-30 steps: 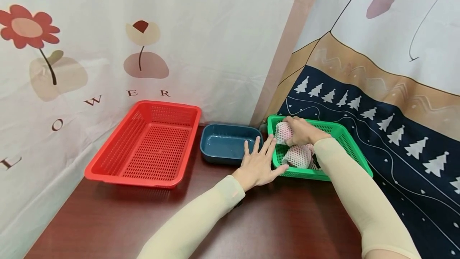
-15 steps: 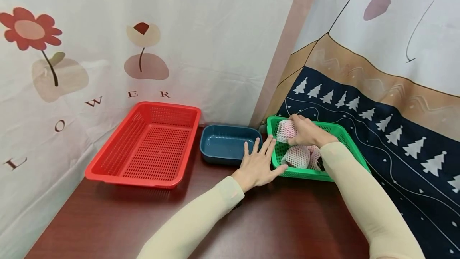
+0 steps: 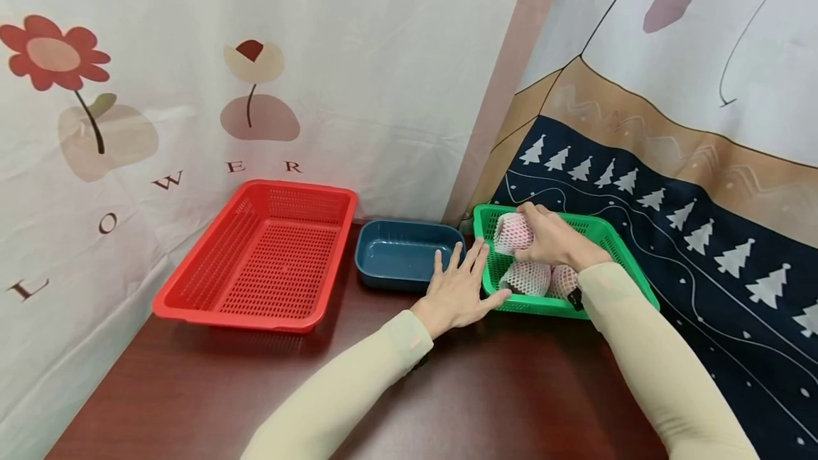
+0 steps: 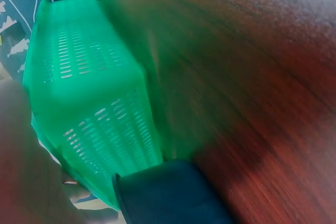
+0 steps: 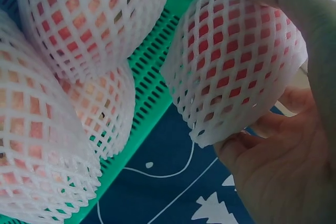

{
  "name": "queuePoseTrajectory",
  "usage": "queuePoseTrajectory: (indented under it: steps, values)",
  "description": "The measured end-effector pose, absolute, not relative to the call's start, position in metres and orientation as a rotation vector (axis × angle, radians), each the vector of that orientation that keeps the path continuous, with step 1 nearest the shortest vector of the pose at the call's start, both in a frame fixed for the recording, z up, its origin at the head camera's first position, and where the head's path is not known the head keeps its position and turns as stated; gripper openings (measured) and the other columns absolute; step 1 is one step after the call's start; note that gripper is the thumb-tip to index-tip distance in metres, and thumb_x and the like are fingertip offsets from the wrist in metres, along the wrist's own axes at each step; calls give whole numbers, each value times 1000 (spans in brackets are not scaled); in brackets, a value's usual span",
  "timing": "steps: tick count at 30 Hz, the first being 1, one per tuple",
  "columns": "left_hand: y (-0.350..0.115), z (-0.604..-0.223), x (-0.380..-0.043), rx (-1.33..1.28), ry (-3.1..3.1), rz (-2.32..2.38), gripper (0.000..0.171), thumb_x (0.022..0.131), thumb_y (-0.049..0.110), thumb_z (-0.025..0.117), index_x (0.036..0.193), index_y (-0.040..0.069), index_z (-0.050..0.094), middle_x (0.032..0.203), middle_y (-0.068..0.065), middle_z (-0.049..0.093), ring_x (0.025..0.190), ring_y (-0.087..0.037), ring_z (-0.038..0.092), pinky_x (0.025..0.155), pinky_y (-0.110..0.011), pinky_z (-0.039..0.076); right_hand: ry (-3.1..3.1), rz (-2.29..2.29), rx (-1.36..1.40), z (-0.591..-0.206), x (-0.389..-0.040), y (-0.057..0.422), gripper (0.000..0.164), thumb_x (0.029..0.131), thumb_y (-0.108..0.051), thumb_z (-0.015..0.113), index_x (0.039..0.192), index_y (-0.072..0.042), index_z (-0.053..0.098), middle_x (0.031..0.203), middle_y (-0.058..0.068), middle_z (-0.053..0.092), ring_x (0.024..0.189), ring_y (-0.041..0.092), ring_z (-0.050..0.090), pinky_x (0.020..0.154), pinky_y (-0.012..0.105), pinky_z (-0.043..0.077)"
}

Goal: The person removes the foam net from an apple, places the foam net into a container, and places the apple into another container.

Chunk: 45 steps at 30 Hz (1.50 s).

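My right hand point(image 3: 551, 236) grips a reddish round fruit in a white foam net point(image 3: 513, 233), over the far left part of the green basket point(image 3: 603, 233). In the right wrist view, thumb and fingers hold this netted fruit point(image 5: 231, 61) from opposite sides, near the basket's rim. Several more netted fruits point(image 3: 527, 278) lie in the basket, partly hidden by the hand and wrist. My left hand point(image 3: 454, 294) has its fingers spread, palm down, with fingertips at the gap between the blue dish point(image 3: 402, 254) and the green basket. The left wrist view shows the basket's slotted wall point(image 4: 89, 87) close by.
A large red perforated basket point(image 3: 275, 268) stands on the left of the brown table point(image 3: 486, 389). The blue dish sits between the two baskets. Behind hangs a white printed cloth point(image 3: 396, 91), and a dark blue tree-patterned cloth point(image 3: 696, 275) borders the right side.
My right hand has shifted slightly to the right with the netted fruit, uncovering more of that fruit and of another one near the wrist. The left hand keeps its place.
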<state>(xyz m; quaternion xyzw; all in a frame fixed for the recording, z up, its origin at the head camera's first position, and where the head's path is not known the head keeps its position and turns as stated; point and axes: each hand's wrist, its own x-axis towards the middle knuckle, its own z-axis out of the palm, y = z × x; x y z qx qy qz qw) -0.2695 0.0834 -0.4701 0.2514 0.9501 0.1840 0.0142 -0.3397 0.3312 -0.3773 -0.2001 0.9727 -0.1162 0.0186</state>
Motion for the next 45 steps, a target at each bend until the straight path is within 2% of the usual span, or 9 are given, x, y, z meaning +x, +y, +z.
queuePoseTrajectory:
  steps: [12, 22, 26, 37, 45]
  values:
    - [79, -467, -270, 796, 2930, 572, 106, 111, 89, 36, 190, 23, 11, 200, 5, 3, 186, -39, 10, 146, -76, 10, 3057, -391, -677, -377, -321, 327, 86, 92, -29, 92, 159, 2, 48, 140, 32, 65, 112, 41, 73, 99, 63, 68]
    - [67, -459, -266, 848, 2949, 500, 103, 112, 87, 36, 189, 19, 18, 199, 0, 10, 185, -40, 13, 146, -76, 13, 3077, -432, -640, -376, -306, 324, 89, 95, -32, 90, 166, -2, 46, 159, 30, 59, 132, 48, 65, 111, 70, 61]
    - [59, -456, -263, 856, 2963, 461, 104, 112, 87, 35, 188, 19, 20, 199, -3, 13, 185, -39, 14, 146, -76, 14, 3074, -449, -616, -377, -300, 321, 91, 95, -33, 89, 169, -5, 44, 161, 27, 58, 137, 48, 61, 113, 72, 60]
    - [36, -446, -251, 841, 2986, 421, 105, 110, 88, 38, 188, 19, 22, 198, -2, 17, 185, -37, 17, 146, -75, 14, 3117, -480, -640, -375, -286, 312, 89, 93, -32, 90, 167, -6, 47, 152, 22, 65, 122, 42, 71, 104, 65, 67]
    - [20, -443, -242, 855, 3017, 396, 104, 109, 88, 38, 188, 22, 25, 197, -3, 22, 184, -38, 23, 146, -76, 16, 3159, -460, -653, -378, -274, 305, 88, 93, -40, 90, 166, -6, 53, 153, 21, 68, 128, 43, 70, 106, 66, 68]
